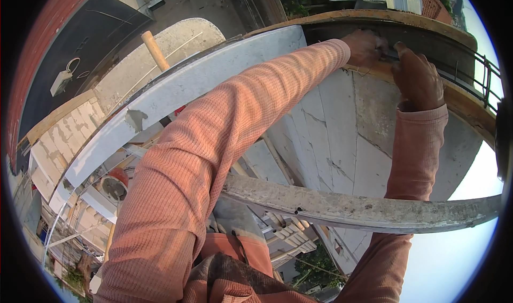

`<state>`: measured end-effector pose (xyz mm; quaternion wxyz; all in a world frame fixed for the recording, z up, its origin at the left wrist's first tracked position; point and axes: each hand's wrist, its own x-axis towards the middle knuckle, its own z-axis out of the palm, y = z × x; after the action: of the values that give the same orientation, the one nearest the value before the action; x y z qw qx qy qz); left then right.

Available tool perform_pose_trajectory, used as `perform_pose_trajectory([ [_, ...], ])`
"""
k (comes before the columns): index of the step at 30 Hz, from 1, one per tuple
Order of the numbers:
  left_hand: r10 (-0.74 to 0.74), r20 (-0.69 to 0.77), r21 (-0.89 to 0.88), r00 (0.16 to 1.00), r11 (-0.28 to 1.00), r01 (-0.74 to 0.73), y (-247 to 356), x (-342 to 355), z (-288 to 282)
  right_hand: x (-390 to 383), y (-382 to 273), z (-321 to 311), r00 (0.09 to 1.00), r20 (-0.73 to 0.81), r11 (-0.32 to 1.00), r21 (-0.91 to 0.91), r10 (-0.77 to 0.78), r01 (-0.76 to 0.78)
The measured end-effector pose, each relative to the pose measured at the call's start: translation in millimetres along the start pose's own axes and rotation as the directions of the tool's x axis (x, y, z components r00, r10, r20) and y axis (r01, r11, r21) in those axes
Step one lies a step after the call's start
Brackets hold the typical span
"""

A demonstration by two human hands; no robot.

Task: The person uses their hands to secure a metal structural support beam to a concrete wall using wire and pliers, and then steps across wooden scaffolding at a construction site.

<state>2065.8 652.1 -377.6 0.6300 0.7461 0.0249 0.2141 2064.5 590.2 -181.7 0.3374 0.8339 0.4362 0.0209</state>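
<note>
Both my arms, in ribbed salmon-pink sleeves, reach up to a dark trough between wooden form boards on top of a wall. My left hand (366,49) is bent over the trough with its fingers closed; what is between them is too small to make out. My right hand (419,81) is close beside it, fingers curled and thumb raised, around something mostly hidden. Dark steel bars (485,75) run along the trough to the right of my hands. The near form board (465,102) passes just under my right hand, and the far form board (385,17) curves behind both.
A rough grey beam (347,209) crosses in front of my body, under my right arm. Below the trough is a pale block wall (328,124). At left are a mortar-spotted pale ledge (120,126), a wooden post (155,50) and a reddish bucket (114,185). The ground lies far below.
</note>
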Motion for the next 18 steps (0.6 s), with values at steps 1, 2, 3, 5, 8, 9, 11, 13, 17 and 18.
perform_pose_trajectory([
  [1,0.0,0.012,-0.033,1.0,0.999,0.0,-1.5,-0.4,-2.3,6.0,-0.6,-1.7,1.0,-0.002,1.0,-0.002,-0.004,0.004],
  [2,-0.001,0.016,-0.035,1.0,0.999,0.002,1.4,-1.7,-1.1,11.9,5.4,2.6,0.999,0.025,0.999,0.001,-0.033,0.033],
  [3,-0.012,0.018,-0.032,1.0,0.999,0.013,4.2,-3.2,-0.6,15.9,9.9,6.3,0.997,0.051,0.998,0.005,-0.062,0.061],
  [5,-0.023,0.023,-0.033,0.999,0.999,0.024,13.2,-5.2,-3.2,18.7,16.8,14.7,0.997,0.026,0.997,0.036,-0.066,0.066],
  [8,-0.127,0.146,-0.174,0.981,0.973,0.152,21.8,-6.3,-13.9,19.9,17.1,12.2,0.994,-0.013,0.993,0.04,-0.11,0.11],
  [9,-0.109,0.149,-0.169,0.983,0.976,0.134,12.8,-4.1,-21.0,22.5,10.6,8.8,0.987,-0.026,0.987,0.018,-0.158,0.159],
  [11,-0.093,0.167,-0.17,0.982,0.978,0.122,10.0,-7.6,-27.5,26.2,4.8,11.7,0.979,-0.058,0.981,-0.017,-0.193,0.192],
  [13,-0.187,0.331,-0.122,0.925,0.963,0.239,42.7,-10.1,-36.0,14.4,16.8,17.6,0.981,-0.069,0.982,-0.066,-0.183,0.179],
  [17,-0.209,0.343,-0.055,0.916,0.969,0.241,44.9,-5.0,-43.8,10.5,1.3,8.9,0.96,-0.132,0.961,-0.159,-0.247,0.225],
  [18,-0.21,0.343,-0.053,0.915,0.969,0.242,40.4,-2.3,-42.4,9.8,0.6,8.3,0.951,-0.15,0.953,-0.185,-0.269,0.24],
])
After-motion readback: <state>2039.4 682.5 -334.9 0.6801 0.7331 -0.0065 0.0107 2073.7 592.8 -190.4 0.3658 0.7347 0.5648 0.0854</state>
